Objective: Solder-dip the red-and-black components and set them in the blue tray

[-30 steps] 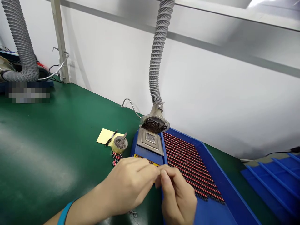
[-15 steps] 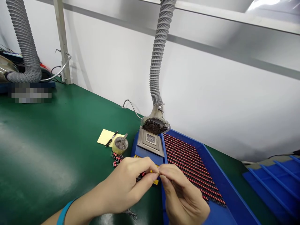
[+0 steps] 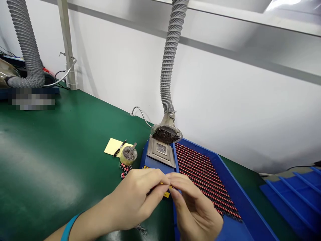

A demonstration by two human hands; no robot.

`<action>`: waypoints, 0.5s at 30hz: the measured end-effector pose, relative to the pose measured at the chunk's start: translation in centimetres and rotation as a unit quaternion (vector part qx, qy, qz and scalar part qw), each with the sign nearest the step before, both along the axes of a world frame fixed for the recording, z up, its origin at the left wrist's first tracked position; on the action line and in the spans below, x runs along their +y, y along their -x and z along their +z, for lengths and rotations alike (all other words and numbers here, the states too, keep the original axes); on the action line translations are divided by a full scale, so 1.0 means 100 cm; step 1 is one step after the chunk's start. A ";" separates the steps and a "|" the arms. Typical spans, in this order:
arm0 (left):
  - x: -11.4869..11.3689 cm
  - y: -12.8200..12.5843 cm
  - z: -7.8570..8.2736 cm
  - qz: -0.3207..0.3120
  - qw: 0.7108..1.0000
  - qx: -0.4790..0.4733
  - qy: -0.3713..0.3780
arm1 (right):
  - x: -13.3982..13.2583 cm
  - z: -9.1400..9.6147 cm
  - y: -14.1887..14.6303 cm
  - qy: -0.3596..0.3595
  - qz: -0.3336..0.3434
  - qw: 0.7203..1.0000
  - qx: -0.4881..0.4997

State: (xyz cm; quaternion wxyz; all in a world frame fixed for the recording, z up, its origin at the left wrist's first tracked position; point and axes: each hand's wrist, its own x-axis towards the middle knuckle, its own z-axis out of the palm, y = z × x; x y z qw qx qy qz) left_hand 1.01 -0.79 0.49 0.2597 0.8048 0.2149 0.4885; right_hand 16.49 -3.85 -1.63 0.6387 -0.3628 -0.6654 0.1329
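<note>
My left hand and my right hand meet fingertip to fingertip in front of the blue solder pot. Thumb and forefinger are pinched on both hands. Whatever lies between the fingertips is too small and covered to make out. Beyond my left hand, small red-and-black parts lie in a loose heap beside a yellowish round tub of grey material with a scoop in it. Right of my hands, rows of similar red-and-black parts fill much of a blue tray.
A fume hood on a ribbed grey hose hangs over the solder pot's back. A pen rests on a yellow notepad. Small metal pieces lie on the green table near my left wrist. More blue trays stand at right.
My right hand has shifted very slightly left and up, its fingertips closing further over my left fingertips. Everything else stays where it was.
</note>
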 end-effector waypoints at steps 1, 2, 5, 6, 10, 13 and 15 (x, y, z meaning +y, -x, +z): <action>0.000 -0.001 -0.001 0.022 0.999 0.010 -0.048 | 0.000 -0.001 0.002 -0.008 -0.020 1.000 -0.011; 0.000 -0.003 -0.003 0.047 0.994 0.024 -0.098 | -0.001 0.000 0.004 0.005 -0.027 1.000 -0.004; -0.001 -0.006 -0.006 0.098 0.976 0.057 -0.186 | -0.001 0.004 0.011 0.145 0.064 0.981 0.112; -0.001 -0.006 -0.006 0.093 0.978 0.058 -0.179 | 0.000 0.007 0.012 0.185 0.111 0.964 0.156; -0.002 -0.001 0.001 0.004 1.000 0.020 0.005 | 0.001 0.011 0.007 0.137 0.146 0.965 0.167; -0.002 0.003 0.005 -0.027 0.992 0.012 0.121 | 0.000 0.006 0.002 0.053 0.055 0.995 0.064; -0.002 0.002 0.005 -0.026 0.992 0.020 0.121 | -0.002 0.001 0.001 0.010 0.007 1.000 0.019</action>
